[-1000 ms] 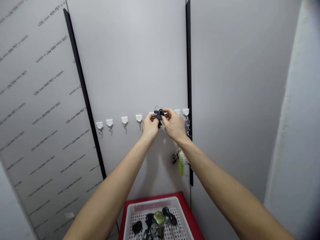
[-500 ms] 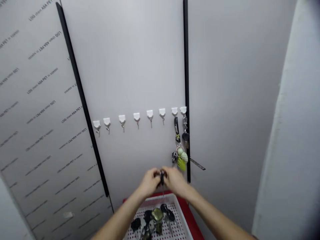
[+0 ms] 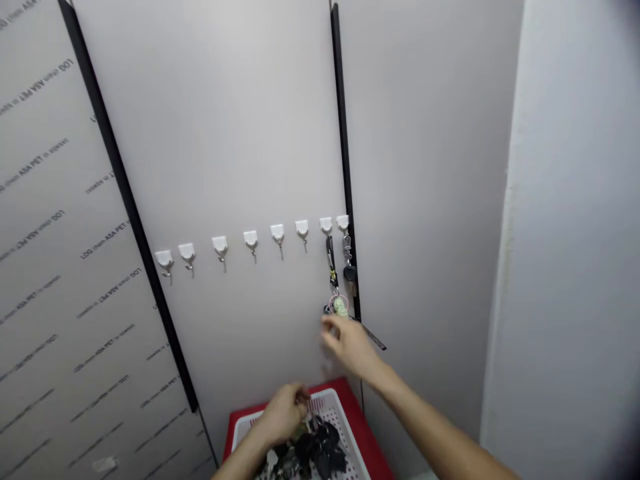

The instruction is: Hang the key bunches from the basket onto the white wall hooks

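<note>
My left hand (image 3: 281, 415) is down at the white basket (image 3: 334, 402), its fingers curled on a bunch of dark keys (image 3: 320, 445) at the top of the pile inside. My right hand (image 3: 350, 343) is raised in front of the wall, fingers loosely apart and slightly blurred, holding nothing. It is just below a key ring with a green charm (image 3: 340, 307) that hangs on a black strap (image 3: 331, 259) from the second hook from the right. A single dark key (image 3: 349, 272) hangs from the rightmost hook (image 3: 343, 222).
A row of several white wall hooks (image 3: 250, 238) runs across the grey panel, most of them bare. The basket sits on a red surface (image 3: 353, 395). Black vertical strips (image 3: 343, 147) divide the wall panels. A white wall stands close on the right.
Both hands dropped from the hooks with the dark key bunch. Now they have parted: the left went down to the basket, the right rose toward the hanging green charm. The view shifted right.
</note>
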`<state>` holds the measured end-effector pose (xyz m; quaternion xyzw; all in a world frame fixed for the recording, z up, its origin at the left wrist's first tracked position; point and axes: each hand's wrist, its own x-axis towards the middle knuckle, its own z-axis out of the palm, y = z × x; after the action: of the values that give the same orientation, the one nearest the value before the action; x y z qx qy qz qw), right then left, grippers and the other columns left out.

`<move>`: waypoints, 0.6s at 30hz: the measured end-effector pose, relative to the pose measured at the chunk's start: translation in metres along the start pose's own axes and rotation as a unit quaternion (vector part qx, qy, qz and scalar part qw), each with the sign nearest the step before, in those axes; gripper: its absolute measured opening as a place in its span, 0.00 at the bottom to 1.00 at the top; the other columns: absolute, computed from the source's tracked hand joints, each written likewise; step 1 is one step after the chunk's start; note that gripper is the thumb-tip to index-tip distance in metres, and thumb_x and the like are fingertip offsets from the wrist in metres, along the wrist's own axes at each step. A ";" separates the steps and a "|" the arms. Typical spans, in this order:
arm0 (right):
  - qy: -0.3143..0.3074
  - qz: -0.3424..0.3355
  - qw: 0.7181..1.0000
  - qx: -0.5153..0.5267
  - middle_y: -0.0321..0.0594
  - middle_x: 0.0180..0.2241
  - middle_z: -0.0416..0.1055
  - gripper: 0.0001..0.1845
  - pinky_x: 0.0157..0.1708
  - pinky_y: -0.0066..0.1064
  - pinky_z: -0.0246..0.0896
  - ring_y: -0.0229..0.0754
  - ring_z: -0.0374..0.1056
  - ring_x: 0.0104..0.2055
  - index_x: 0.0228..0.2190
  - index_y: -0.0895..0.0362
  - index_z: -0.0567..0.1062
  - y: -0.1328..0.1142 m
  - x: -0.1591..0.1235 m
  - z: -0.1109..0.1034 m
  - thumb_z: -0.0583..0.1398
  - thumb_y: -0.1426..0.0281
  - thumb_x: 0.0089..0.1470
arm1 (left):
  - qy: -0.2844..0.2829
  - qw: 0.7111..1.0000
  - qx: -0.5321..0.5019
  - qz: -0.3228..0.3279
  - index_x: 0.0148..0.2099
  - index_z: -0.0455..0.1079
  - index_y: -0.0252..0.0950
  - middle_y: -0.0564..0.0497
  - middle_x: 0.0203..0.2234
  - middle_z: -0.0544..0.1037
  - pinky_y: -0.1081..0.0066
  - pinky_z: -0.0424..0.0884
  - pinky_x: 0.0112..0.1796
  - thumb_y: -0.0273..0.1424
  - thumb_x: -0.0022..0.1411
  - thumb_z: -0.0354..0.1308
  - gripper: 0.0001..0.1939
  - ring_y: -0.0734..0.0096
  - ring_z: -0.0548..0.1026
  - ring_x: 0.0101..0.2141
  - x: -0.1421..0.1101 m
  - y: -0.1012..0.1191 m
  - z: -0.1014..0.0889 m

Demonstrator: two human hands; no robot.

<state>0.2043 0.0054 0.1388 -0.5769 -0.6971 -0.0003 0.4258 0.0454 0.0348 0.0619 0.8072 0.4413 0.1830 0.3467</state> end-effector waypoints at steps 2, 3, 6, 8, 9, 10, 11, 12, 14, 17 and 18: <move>0.136 0.024 0.990 -0.021 0.42 0.31 0.67 0.16 0.31 0.26 0.54 0.36 0.61 0.31 0.35 0.61 0.66 -0.005 0.030 -0.029 0.49 0.70 0.42 | 0.006 1.000 0.002 0.025 0.30 0.64 0.30 0.50 0.24 0.69 0.75 0.59 0.29 0.23 0.41 0.43 0.13 0.74 0.64 0.27 0.004 0.016 -0.011; 0.178 0.042 0.982 -0.039 0.43 0.33 0.66 0.17 0.32 0.26 0.53 0.36 0.61 0.32 0.36 0.61 0.65 -0.006 0.043 -0.039 0.50 0.68 0.42 | 0.011 0.999 -0.001 0.035 0.31 0.64 0.30 0.50 0.25 0.69 0.75 0.60 0.30 0.24 0.41 0.44 0.12 0.73 0.64 0.27 0.005 0.024 -0.015; 0.184 0.086 0.975 -0.087 0.41 0.28 0.68 0.16 0.29 0.26 0.52 0.37 0.61 0.30 0.34 0.59 0.67 -0.006 0.071 -0.053 0.50 0.66 0.41 | 0.018 0.998 -0.010 0.052 0.32 0.64 0.30 0.49 0.26 0.70 0.74 0.60 0.32 0.27 0.43 0.45 0.12 0.73 0.65 0.29 0.006 0.039 -0.017; 0.150 0.095 0.978 -0.109 0.39 0.22 0.67 0.12 0.25 0.25 0.50 0.36 0.61 0.25 0.25 0.58 0.69 -0.008 0.083 -0.055 0.49 0.67 0.42 | 0.013 0.998 -0.017 0.055 0.31 0.64 0.30 0.49 0.25 0.69 0.74 0.60 0.32 0.27 0.43 0.45 0.12 0.73 0.65 0.28 0.006 0.042 -0.016; 0.149 0.090 0.978 -0.113 0.38 0.19 0.66 0.11 0.23 0.24 0.49 0.35 0.60 0.23 0.21 0.58 0.69 -0.010 0.087 -0.057 0.49 0.67 0.42 | 0.013 0.998 -0.021 0.056 0.31 0.64 0.31 0.50 0.25 0.69 0.74 0.60 0.31 0.27 0.43 0.45 0.11 0.73 0.65 0.28 0.006 0.041 -0.016; 0.164 0.078 0.977 -0.111 0.37 0.17 0.65 0.11 0.22 0.24 0.48 0.34 0.59 0.21 0.19 0.58 0.68 -0.013 0.090 -0.060 0.48 0.68 0.42 | 0.015 0.998 -0.027 0.057 0.30 0.64 0.31 0.50 0.25 0.69 0.74 0.60 0.31 0.27 0.43 0.45 0.11 0.73 0.65 0.28 0.006 0.041 -0.016; 0.188 0.060 0.975 -0.103 0.36 0.16 0.64 0.12 0.21 0.23 0.48 0.33 0.58 0.20 0.18 0.58 0.67 -0.018 0.092 -0.064 0.48 0.68 0.43 | 0.022 0.997 -0.036 0.060 0.30 0.64 0.31 0.50 0.25 0.69 0.73 0.60 0.32 0.27 0.43 0.46 0.10 0.73 0.65 0.28 0.006 0.040 -0.018; 0.213 0.037 0.972 -0.088 0.35 0.16 0.63 0.12 0.21 0.23 0.47 0.32 0.56 0.19 0.17 0.58 0.67 -0.024 0.092 -0.068 0.48 0.68 0.43 | 0.034 0.996 -0.050 0.065 0.31 0.64 0.31 0.50 0.25 0.69 0.73 0.60 0.32 0.27 0.44 0.46 0.10 0.73 0.65 0.28 0.006 0.041 -0.020; 0.233 -0.011 0.971 -0.052 0.33 0.15 0.62 0.11 0.20 0.21 0.46 0.31 0.54 0.18 0.18 0.59 0.66 -0.037 0.088 -0.074 0.48 0.68 0.43 | 0.071 0.991 -0.088 0.077 0.34 0.62 0.30 0.49 0.27 0.68 0.73 0.61 0.32 0.27 0.44 0.46 0.12 0.73 0.65 0.28 0.006 0.045 -0.027; 0.162 -0.056 0.985 -0.005 0.32 0.14 0.61 0.11 0.18 0.20 0.45 0.29 0.53 0.17 0.17 0.60 0.65 -0.051 0.067 -0.063 0.48 0.70 0.42 | 0.173 0.967 -0.153 0.104 0.42 0.57 0.32 0.45 0.36 0.66 0.72 0.61 0.34 0.30 0.43 0.49 0.19 0.72 0.65 0.33 0.005 0.057 -0.037; 0.123 -0.057 0.991 0.007 0.32 0.14 0.60 0.10 0.17 0.20 0.45 0.29 0.53 0.17 0.16 0.60 0.66 -0.053 0.056 -0.053 0.49 0.70 0.42 | 0.205 0.958 -0.165 0.116 0.44 0.54 0.33 0.45 0.39 0.64 0.72 0.60 0.36 0.30 0.42 0.51 0.23 0.71 0.64 0.36 0.005 0.061 -0.038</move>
<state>0.1948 0.0071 0.2317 -0.5289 -0.6709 -0.0910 0.5117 0.0608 0.0314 0.1325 0.7296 0.3699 0.4538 0.3534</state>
